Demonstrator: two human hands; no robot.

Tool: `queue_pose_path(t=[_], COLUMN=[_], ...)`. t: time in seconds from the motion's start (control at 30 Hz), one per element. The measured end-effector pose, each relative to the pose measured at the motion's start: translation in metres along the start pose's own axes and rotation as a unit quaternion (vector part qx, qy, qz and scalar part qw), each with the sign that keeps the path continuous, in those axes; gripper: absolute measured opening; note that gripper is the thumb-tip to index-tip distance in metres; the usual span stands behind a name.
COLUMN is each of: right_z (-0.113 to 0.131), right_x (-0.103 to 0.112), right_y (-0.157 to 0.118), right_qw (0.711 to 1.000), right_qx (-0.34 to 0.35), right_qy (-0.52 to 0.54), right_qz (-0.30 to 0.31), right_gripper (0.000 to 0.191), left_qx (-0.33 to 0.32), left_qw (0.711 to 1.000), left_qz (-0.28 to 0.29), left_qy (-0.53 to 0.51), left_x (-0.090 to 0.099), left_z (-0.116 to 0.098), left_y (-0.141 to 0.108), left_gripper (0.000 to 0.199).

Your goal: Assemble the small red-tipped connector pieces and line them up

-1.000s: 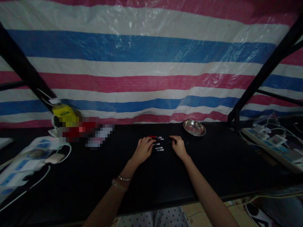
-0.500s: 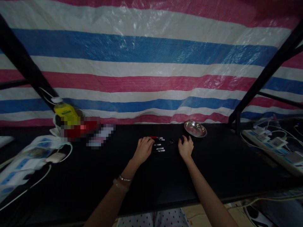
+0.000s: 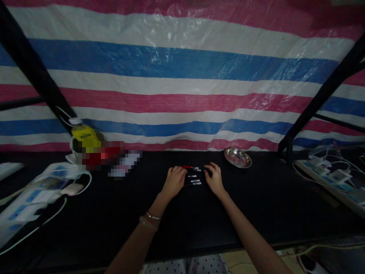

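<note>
Several slim, pen-like sticks lie side by side on the black table [image 3: 182, 217], their silver ends pointing right. One is a red stick [image 3: 188, 167]; lower down are dark sticks [image 3: 195, 181] that blend into the tabletop. My left hand [image 3: 174, 182] rests over their left ends, fingers bent and close together, tips hidden, so what it grips does not show. Just right of the silver ends is my right hand [image 3: 214, 179], its thumb and forefinger apart with a gap between them. A small dark item near those fingertips is too dim to make out.
A shallow steel dish [image 3: 237, 158] stands behind my right hand. Power strips with cables lie left [image 3: 34, 194] and right [image 3: 327, 177]. A yellow bottle [image 3: 84, 135] and blurred red and pale items sit at the back left. A striped tarp [image 3: 182, 102] hangs behind.
My right hand has moved left, away from the dish and closer to the silver ends. My left hand stays over the sticks. The whole view has shifted slightly.
</note>
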State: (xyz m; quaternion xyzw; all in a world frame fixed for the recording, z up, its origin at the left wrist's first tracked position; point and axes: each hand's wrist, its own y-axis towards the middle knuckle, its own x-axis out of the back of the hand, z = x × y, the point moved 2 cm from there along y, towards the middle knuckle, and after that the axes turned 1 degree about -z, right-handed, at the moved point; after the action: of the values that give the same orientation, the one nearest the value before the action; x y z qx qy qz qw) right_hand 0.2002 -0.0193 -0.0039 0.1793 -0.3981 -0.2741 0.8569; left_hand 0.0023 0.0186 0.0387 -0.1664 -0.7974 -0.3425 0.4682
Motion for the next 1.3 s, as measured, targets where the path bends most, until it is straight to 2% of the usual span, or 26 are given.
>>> queue_pose_path(t=[0.17,0.27,0.33,0.5,0.6,0.67,0.73,0.8,0.87,1.03,1.1,1.2,1.3], right_z=[0.013,0.016,0.016,0.018,0.021,0.021,0.019,0.015,0.011,0.009,0.012,0.017,0.021], right_x=[0.001,-0.001,-0.002,0.0,0.005,0.008,0.009,0.007,0.004,0.001,0.002,0.004,0.005], right_y=[0.004,0.004,0.004,0.003,0.004,0.005,0.006,0.008,0.01,0.012,0.011,0.01,0.007], right_qw=[0.997,0.994,0.993,0.994,0.999,0.998,0.985,0.957,0.911,0.729,0.675,0.639,0.65], right_qx=[0.059,0.06,0.052,0.036,0.03,0.011,-0.034,-0.098,-0.165,-0.297,-0.322,-0.344,-0.351], right_qy=[-0.042,-0.069,-0.078,-0.07,-0.012,0.067,0.165,0.268,0.377,0.616,0.659,0.68,0.663], right_qz=[0.04,0.064,0.071,0.076,0.041,-0.001,-0.037,-0.049,-0.037,0.045,0.075,0.106,0.12], right_gripper=[0.019,0.02,0.02,0.014,0.016,0.018,0.023,0.027,0.031,0.029,0.027,0.027,0.028], left_qx=[-0.009,-0.024,-0.023,-0.021,-0.019,-0.018,-0.015,-0.011,-0.007,-0.018,-0.023,-0.033,-0.045], left_qw=[1.0,1.0,1.0,0.999,0.999,0.999,1.0,0.999,0.998,0.994,0.992,0.988,0.984], left_qz=[-0.001,0.01,0.021,0.032,0.035,0.028,0.007,-0.021,-0.05,-0.104,-0.12,-0.149,-0.175], left_qy=[-0.011,-0.005,0.002,0.001,-0.009,-0.015,-0.02,-0.023,-0.023,-0.016,-0.013,-0.008,0.003], left_x=[0.001,-0.003,-0.006,-0.011,-0.009,-0.005,-0.001,0.002,0.003,0.004,0.005,0.006,0.005], left_z=[-0.001,0.001,0.004,0.01,0.008,0.005,0.002,0.001,0.001,0.004,0.004,0.005,0.003], left_y=[-0.001,-0.003,-0.003,-0.002,-0.002,-0.001,-0.001,-0.001,-0.001,-0.001,0.0,0.0,0.0], left_gripper=[0.016,0.044,0.055,0.046,0.045,0.045,0.047,0.052,0.058,0.061,0.062,0.063,0.066])
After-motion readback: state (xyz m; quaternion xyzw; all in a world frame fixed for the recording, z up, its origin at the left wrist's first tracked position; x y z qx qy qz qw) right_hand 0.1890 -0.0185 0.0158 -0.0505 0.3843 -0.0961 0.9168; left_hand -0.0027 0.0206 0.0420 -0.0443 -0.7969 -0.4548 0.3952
